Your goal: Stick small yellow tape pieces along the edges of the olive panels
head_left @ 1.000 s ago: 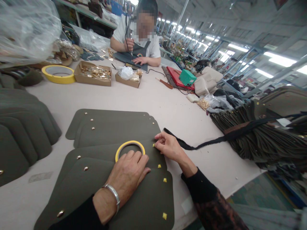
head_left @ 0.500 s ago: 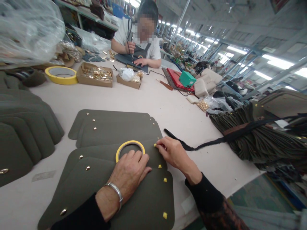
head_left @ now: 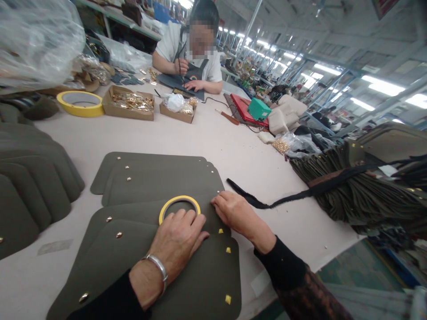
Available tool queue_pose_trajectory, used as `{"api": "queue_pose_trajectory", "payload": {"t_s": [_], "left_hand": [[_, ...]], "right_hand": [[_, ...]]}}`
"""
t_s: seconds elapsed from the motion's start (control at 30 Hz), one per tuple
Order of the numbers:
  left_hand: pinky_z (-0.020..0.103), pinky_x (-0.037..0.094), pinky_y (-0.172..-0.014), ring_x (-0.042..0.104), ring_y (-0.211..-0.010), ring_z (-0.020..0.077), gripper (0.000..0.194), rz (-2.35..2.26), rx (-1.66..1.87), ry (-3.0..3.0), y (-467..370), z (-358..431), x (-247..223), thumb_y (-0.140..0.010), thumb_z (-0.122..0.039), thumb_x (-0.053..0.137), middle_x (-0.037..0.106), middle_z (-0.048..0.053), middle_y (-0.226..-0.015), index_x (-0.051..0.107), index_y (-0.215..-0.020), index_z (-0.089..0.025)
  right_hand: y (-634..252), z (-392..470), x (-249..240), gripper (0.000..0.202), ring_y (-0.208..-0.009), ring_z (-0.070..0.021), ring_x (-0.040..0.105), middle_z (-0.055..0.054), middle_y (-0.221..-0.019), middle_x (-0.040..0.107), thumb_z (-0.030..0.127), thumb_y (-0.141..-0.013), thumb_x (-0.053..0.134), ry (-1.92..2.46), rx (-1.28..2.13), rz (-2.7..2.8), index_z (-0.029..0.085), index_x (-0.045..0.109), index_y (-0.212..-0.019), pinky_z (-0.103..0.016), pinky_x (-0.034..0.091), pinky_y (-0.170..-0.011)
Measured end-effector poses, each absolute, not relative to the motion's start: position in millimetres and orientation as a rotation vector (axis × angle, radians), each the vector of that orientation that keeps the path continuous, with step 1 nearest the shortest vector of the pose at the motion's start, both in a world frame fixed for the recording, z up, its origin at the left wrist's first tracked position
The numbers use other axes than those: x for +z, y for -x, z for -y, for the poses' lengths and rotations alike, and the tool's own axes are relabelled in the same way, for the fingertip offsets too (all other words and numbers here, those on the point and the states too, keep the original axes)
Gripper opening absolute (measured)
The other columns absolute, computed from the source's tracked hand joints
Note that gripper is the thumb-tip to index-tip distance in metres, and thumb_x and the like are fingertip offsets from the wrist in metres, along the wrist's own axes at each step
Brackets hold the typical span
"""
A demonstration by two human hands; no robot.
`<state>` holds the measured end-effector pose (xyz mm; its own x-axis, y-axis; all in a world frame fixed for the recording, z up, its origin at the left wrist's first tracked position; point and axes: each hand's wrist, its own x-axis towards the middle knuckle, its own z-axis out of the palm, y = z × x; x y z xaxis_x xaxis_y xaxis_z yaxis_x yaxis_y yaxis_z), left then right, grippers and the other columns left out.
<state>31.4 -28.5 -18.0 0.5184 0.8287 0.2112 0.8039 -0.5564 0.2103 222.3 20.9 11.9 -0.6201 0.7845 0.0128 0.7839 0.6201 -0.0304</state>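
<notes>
My left hand (head_left: 180, 242), with a silver bangle at the wrist, rests on a roll of yellow tape (head_left: 180, 198), its fingers curled over the ring. Beneath it lie overlapping dark olive panels (head_left: 160, 178) with rounded corners and small shiny metal studs (head_left: 119, 234) along their left side. At the panels' right edge, my right hand (head_left: 238, 215) is closed, fingertips pinched and pressed down on the surface. The tape piece seen there before is now hidden under those fingers. Nearer to me, several small yellow tape pieces (head_left: 228, 250) stick along the same edge.
More olive panels (head_left: 30, 178) fan out on the left. Boxes of gold hardware (head_left: 128, 106), another yellow tape roll (head_left: 80, 109) and a co-worker (head_left: 187, 58) are across the table. A black strip (head_left: 247, 193) runs right to a thick bundle of panels (head_left: 343, 186).
My right fingertips have moved slightly left and now cover the yellow tape piece at the panel's edge. The left hand stays on the roll. The whole view has shifted a little.
</notes>
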Motion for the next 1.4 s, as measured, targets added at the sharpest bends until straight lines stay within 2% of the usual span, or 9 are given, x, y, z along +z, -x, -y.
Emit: {"api": "queue_pose_trajectory", "payload": {"t_s": [0.17,0.4,0.53,0.63,0.83,0.97,1.03,1.27,1.4], "left_hand": [[0.032,0.042,-0.061,0.055,-0.074,0.0213,0.012,-1.389,0.610,-2.707,-27,23,-23,-0.088,-0.031,0.059,0.059,0.003,-0.082,0.056,-0.092,-0.019],[0.030,0.042,-0.063,0.057,-0.070,0.0177,0.014,-1.404,1.073,-2.734,-10,19,-18,-0.091,-0.031,0.055,0.060,0.001,-0.079,0.054,-0.097,-0.019],[0.030,0.045,-0.069,0.060,-0.075,0.0173,0.011,-1.417,1.190,-2.629,-6,16,-17,-0.093,-0.028,0.053,0.063,0.002,-0.084,0.055,-0.097,-0.018],[0.030,0.048,-0.075,0.062,-0.082,0.0182,0.012,-1.385,1.163,-2.526,-8,14,-20,-0.096,-0.025,0.046,0.065,0.003,-0.088,0.056,-0.098,-0.018],[0.019,0.051,-0.071,0.067,-0.080,0.0113,0.019,-1.222,1.239,-2.366,-7,19,-17,-0.096,-0.023,0.046,0.070,0.002,-0.096,0.056,-0.112,-0.020],[0.019,0.053,-0.077,0.069,-0.091,0.0126,0.039,-1.222,1.219,-2.438,-7,24,-11,-0.096,-0.025,0.047,0.068,0.007,-0.118,0.042,-0.134,-0.018],[0.020,0.054,-0.073,0.071,-0.086,0.0132,0.044,-1.258,1.193,-2.490,-9,26,-10,-0.097,-0.026,0.045,0.069,0.009,-0.117,0.036,-0.139,-0.016],[0.024,0.053,-0.066,0.071,-0.075,0.0155,0.037,-1.308,1.143,-2.664,-16,31,-8,-0.097,-0.026,0.043,0.072,0.010,-0.106,0.042,-0.132,-0.013],[0.025,0.051,-0.060,0.068,-0.068,0.0146,0.023,-1.275,1.037,-2.644,-18,29,0,-0.098,-0.024,0.041,0.072,0.002,-0.089,0.050,-0.118,-0.019]], "right_hand": [[-207,-33,16,0.021,-0.074,-0.0196,0.062,-0.011,-0.079,0.068,0.016,-0.091,0.047,1.670,0.087,2.816,0.013,0.065,-0.081,-0.028,0.043,-0.069],[-208,-40,26,0.018,-0.058,-0.0125,0.055,-0.004,-0.060,0.066,0.012,-0.072,0.054,1.851,0.581,2.540,0.014,0.068,-0.062,-0.024,0.033,-0.055],[-222,-28,26,0.018,-0.048,-0.0082,0.043,0.001,-0.051,0.057,0.015,-0.075,0.056,1.758,0.906,2.487,0.013,0.068,-0.061,-0.023,0.027,-0.047],[-230,-22,27,0.019,-0.047,-0.0080,0.045,0.002,-0.053,0.059,0.017,-0.079,0.055,1.688,1.046,2.440,0.013,0.069,-0.066,-0.022,0.028,-0.047],[-215,-5,26,0.020,-0.067,-0.0125,0.061,-0.002,-0.079,0.071,0.019,-0.086,0.055,1.438,0.845,1.981,0.017,0.071,-0.097,-0.022,0.044,-0.061],[-202,8,23,0.020,-0.077,-0.0141,0.062,-0.005,-0.089,0.070,0.016,-0.087,0.056,1.122,0.726,2.057,0.017,0.069,-0.102,-0.025,0.048,-0.071],[-199,12,23,0.020,-0.079,-0.0143,0.062,-0.006,-0.091,0.070,0.014,-0.087,0.055,1.026,0.672,2.098,0.016,0.067,-0.103,-0.026,0.049,-0.073],[-200,17,21,0.013,-0.078,-0.0170,0.062,-0.007,-0.084,0.069,0.010,-0.087,0.052,0.921,0.364,2.212,0.015,0.063,-0.091,-0.028,0.049,-0.073],[-202,17,15,0.013,-0.072,-0.0176,0.062,-0.006,-0.076,0.067,0.007,-0.083,0.051,0.913,0.174,2.225,0.016,0.061,-0.084,-0.028,0.049,-0.067]]}}
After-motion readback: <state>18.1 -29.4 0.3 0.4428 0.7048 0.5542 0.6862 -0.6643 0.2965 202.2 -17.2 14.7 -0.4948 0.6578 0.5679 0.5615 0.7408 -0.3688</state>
